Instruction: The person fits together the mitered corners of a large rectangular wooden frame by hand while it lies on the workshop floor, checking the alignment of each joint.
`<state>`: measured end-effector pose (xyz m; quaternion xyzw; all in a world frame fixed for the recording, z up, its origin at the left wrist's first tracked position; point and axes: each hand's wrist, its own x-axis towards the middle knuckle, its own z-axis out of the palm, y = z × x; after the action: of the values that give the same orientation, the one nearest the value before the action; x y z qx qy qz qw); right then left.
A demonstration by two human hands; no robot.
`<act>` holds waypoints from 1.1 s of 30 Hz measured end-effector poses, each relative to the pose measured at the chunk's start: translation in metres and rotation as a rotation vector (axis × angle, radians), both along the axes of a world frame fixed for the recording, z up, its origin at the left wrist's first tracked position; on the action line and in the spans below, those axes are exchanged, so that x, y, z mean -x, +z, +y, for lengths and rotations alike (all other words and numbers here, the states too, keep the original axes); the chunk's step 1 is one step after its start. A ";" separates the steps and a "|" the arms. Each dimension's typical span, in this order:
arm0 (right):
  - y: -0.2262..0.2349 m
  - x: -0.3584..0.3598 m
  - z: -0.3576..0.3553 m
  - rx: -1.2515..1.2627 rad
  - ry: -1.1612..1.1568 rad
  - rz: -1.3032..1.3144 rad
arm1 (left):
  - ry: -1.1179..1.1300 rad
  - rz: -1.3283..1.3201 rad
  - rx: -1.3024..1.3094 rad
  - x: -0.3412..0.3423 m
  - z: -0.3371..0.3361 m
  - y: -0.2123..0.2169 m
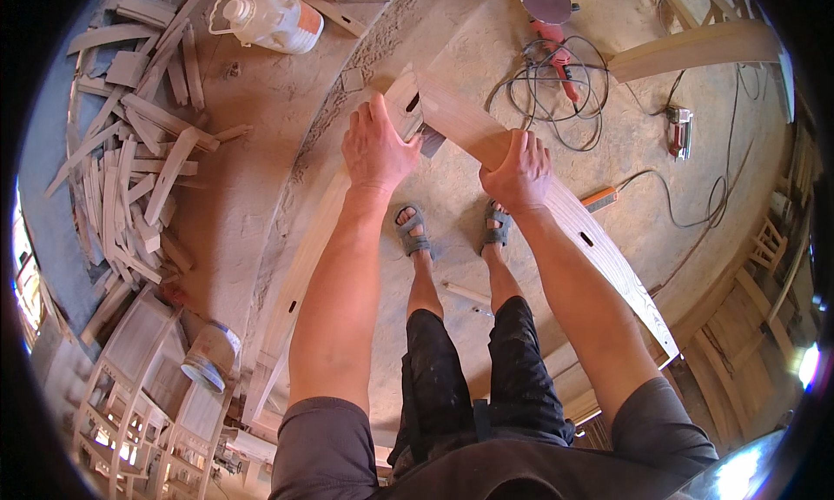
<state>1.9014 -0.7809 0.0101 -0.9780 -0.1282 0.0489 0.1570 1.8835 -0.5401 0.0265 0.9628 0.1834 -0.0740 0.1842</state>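
Observation:
Two long pale wooden boards with mortise slots stand on the floor around my legs, their far ends meeting in a V. My left hand (378, 145) is wrapped over the left board (314, 252), just beside a dark slot near its far end. On the right board (465, 122), my right hand (523, 172) grips the top edge, with thumb and fingers on either side. Another slot shows in that board beyond my right forearm. A small dark block (431, 141) lies under the meeting ends; how the boards join there I cannot tell.
Wood offcuts (130, 165) are heaped at left, near a white plastic jug (274, 22) and a bucket (211, 357). Far right lies a red disc sander (552, 39) with its coiled black cable (599, 122). A smaller corded tool (680, 133) and an orange-ended object (599, 198) lie nearer.

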 end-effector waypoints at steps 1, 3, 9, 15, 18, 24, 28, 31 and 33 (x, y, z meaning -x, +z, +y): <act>0.000 0.000 0.000 0.002 -0.001 -0.007 | 0.000 -0.005 0.003 0.005 0.002 0.000; -0.001 -0.001 0.000 0.004 0.000 -0.018 | 0.000 -0.014 0.005 0.020 0.006 0.003; -0.004 0.001 -0.003 0.006 0.009 -0.046 | 0.117 0.050 -0.043 0.117 0.035 0.001; -0.008 0.004 -0.002 -0.023 0.006 -0.060 | 0.180 0.089 -0.042 0.138 0.042 0.008; -0.008 0.003 -0.004 -0.010 -0.001 -0.027 | 0.153 0.066 -0.032 0.135 0.041 0.008; 0.011 0.002 -0.002 0.025 0.009 -0.003 | 0.114 -0.001 -0.069 0.136 0.044 0.001; 0.033 0.052 -0.029 -0.093 0.061 -0.058 | 0.112 0.088 -0.053 0.141 0.036 0.011; 0.062 0.125 -0.067 -0.137 0.064 0.075 | 0.118 0.033 -0.092 0.170 0.045 0.015; 0.076 0.190 -0.109 -0.013 -0.008 0.309 | 0.147 0.039 -0.109 0.210 0.047 0.017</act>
<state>1.7110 -0.8895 0.0864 -0.9583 -0.0990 0.1972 0.1815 1.6735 -0.4929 0.0435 0.9538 0.2607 -0.0692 0.1327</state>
